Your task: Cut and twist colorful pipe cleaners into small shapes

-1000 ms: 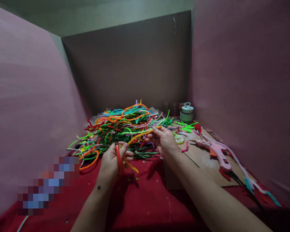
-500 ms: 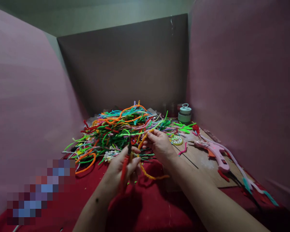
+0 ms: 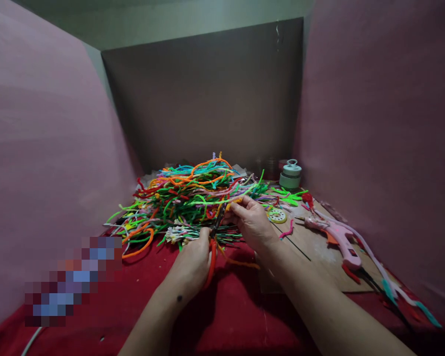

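My left hand [image 3: 197, 254] is closed around red-handled pliers [image 3: 212, 262], whose dark jaws point up and away from me. The jaws meet an orange-yellow pipe cleaner [image 3: 241, 264] near my right hand. My right hand [image 3: 249, 217] pinches this pipe cleaner between thumb and fingertips. Its loose end hangs below both hands, over the red cloth. Just behind the hands lies a big heap of pipe cleaners [image 3: 185, 198] in many colours. Whether the jaws are closed on the pipe cleaner is too small to tell.
On the right, a pink glue gun [image 3: 335, 235] with its cord lies on a wooden board [image 3: 319, 267]. Near it are a yellow-rimmed disc [image 3: 277, 215] and a green-lidded jar [image 3: 290, 175]. Thin stems with pale tips [image 3: 176, 233] lie before the heap. Pink walls [image 3: 385, 148] stand at both sides.
My left hand has moved right and up, bringing the pliers' jaws against the pipe cleaner by my right hand. The whole view has shifted slightly.
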`<action>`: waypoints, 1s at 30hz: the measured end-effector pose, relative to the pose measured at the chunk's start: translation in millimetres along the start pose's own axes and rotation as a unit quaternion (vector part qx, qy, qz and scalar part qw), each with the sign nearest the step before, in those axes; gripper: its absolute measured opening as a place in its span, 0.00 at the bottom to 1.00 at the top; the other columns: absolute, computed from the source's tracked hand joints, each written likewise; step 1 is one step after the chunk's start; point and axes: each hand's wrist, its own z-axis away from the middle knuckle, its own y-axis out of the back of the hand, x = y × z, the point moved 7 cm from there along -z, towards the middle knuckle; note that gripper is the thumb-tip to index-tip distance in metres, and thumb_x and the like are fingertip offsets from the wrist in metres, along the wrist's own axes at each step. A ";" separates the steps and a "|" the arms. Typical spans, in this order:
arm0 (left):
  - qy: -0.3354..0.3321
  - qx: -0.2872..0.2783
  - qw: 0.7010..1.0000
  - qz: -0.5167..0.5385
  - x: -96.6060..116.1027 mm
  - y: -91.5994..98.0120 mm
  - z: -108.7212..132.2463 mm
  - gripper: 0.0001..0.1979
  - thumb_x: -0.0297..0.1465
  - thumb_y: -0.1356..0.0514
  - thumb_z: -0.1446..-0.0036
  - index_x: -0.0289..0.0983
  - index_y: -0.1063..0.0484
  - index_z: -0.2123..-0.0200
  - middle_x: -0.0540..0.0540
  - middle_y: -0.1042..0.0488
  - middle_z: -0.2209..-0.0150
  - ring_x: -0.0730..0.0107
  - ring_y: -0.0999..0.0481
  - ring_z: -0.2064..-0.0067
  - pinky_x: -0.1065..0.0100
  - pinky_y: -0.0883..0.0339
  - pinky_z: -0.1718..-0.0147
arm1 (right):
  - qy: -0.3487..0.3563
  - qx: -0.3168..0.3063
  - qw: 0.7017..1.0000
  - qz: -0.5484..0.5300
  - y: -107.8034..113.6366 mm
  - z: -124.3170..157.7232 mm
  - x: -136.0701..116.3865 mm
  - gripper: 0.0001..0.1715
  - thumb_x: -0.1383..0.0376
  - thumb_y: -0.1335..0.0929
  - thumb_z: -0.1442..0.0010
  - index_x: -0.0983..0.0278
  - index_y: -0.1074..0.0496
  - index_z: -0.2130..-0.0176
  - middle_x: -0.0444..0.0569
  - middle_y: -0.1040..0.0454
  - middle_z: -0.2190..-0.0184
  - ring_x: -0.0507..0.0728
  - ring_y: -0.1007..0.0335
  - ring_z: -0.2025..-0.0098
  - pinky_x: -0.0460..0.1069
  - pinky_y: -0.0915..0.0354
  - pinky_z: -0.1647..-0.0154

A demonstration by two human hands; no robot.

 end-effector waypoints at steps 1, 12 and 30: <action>0.007 -0.004 1.000 -0.013 -0.1 -0.5 0.1 0.08 0.25 0.54 0.47 0.38 0.43 0.62 0.44 0.29 0.72 0.65 0.31 0.72 0.69 0.44 0.73 | 0.003 -0.003 1.000 0.004 -0.2 -0.3 -0.2 0.11 0.67 0.29 0.58 0.64 0.36 0.74 0.40 0.32 0.82 0.49 0.35 0.80 0.45 0.34 0.79; 0.008 -0.037 0.992 -0.117 -3.0 -6.0 3.5 0.10 0.27 0.54 0.45 0.37 0.44 0.58 0.39 0.26 0.70 0.58 0.26 0.70 0.68 0.46 0.75 | -0.009 -0.031 0.999 0.021 0.6 -2.9 0.5 0.10 0.66 0.30 0.57 0.64 0.36 0.75 0.40 0.32 0.83 0.49 0.36 0.80 0.46 0.33 0.77; -0.009 -0.035 0.987 -0.159 -4.3 -6.2 3.6 0.11 0.27 0.54 0.44 0.37 0.44 0.57 0.41 0.25 0.70 0.58 0.25 0.68 0.68 0.43 0.74 | -0.009 -0.097 0.995 -0.026 -1.6 -5.0 1.5 0.10 0.66 0.28 0.55 0.64 0.35 0.73 0.41 0.31 0.80 0.48 0.36 0.80 0.45 0.33 0.79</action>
